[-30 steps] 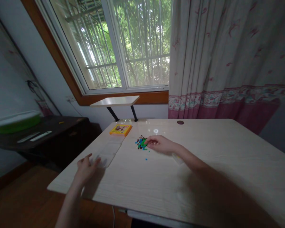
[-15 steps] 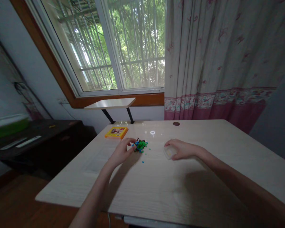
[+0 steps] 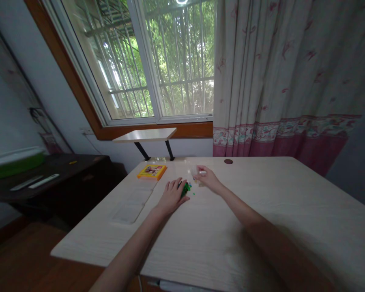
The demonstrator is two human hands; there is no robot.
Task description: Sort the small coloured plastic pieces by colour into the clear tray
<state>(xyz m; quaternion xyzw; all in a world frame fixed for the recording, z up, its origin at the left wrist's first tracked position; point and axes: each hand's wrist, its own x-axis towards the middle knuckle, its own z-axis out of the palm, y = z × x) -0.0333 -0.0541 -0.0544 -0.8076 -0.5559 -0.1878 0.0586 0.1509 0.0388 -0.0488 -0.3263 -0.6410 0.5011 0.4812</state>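
Observation:
My left hand (image 3: 170, 196) lies with fingers spread over a small heap of tiny building bricks (image 3: 186, 189), mostly green with some blue and dark ones. Part of the heap is hidden under those fingers. Just right of it, my right hand (image 3: 209, 179) grips a small clear plastic box (image 3: 194, 170), raised and tilted above the table and blurred by motion. Below the box are some pale small pieces (image 3: 197, 183), too blurred to make out well.
Left of my hand, a flat clear plastic case (image 3: 130, 206) lies on the pale wooden table (image 3: 194, 243). Behind it is a yellow box (image 3: 152, 172) with a printed picture. A small raised shelf (image 3: 146, 134) stands at the back, and a round dark cable cover (image 3: 228, 161) sits near the rear edge.
My right hand has brought the clear box leftward and up, tilting it beside the heap. My left hand has shifted right and now covers part of the bricks. The view has moved slightly.

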